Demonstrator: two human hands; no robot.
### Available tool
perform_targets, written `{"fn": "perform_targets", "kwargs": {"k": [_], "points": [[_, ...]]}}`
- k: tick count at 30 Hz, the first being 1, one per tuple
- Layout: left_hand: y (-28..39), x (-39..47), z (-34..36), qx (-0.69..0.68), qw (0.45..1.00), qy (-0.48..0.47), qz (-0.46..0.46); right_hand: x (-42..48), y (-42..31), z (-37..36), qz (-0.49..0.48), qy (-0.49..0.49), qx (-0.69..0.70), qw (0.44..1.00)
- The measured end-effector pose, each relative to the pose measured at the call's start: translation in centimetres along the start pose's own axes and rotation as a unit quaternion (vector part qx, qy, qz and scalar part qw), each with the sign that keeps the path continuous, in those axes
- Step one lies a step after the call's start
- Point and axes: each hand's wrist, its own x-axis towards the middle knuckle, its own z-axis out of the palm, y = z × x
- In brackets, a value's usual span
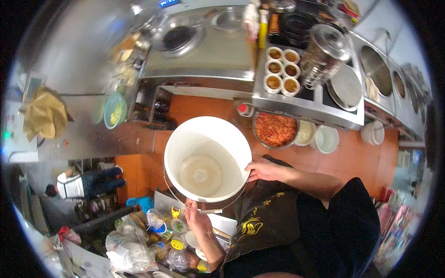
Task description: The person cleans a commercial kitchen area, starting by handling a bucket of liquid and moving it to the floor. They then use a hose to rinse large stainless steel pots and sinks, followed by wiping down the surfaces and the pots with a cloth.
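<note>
A white plastic bucket is held in front of me, its mouth tilted up toward my view. Greyish wet marks or a little liquid show at the bottom; I cannot tell which. My left hand grips the near rim, beside the wire handle with its white plastic grip. On the opposite side, my right hand clasps the rim and outer wall, thumb uppermost. The handle hangs down along the near side. Beyond the bucket, a large metal bowl of red chopped food rests on the tiled floor.
Several white cups of brown food stand on a steel stove. Pale tubs sit below it. Bags and jars crowd a counter at lower left. A person bends by shelving. A green basin rests on a steel counter.
</note>
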Motion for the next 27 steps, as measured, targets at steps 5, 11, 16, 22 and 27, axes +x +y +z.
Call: {"fn": "perform_targets", "kwargs": {"k": [5, 11, 16, 22, 27], "points": [[-3.5, -8.0, 3.7, 0.095, 0.982, -0.161, -0.004, -11.6, 3.1, -5.5, -0.072, 0.044, 0.037, 0.996], [-9.1, -20.6, 16.1, 0.193, 0.922, -0.324, -0.09, -31.9, 3.6, -13.7, -0.176, 0.208, 0.023, 0.962], [-19.8, -29.7, 25.2, 0.221, 0.795, -0.51, -0.243, -52.6, 9.6, -22.1, -0.273, 0.356, 0.092, 0.889], [-36.1, -40.9, 38.6, 0.252, 0.691, -0.586, -0.339, -68.0, 18.7, -30.9, -0.345, 0.521, 0.206, 0.754], [-52.4, -42.8, 47.5, 0.302, 0.607, -0.626, -0.385, -70.9, 23.9, -40.7, -0.398, 0.558, 0.324, 0.652]]}}
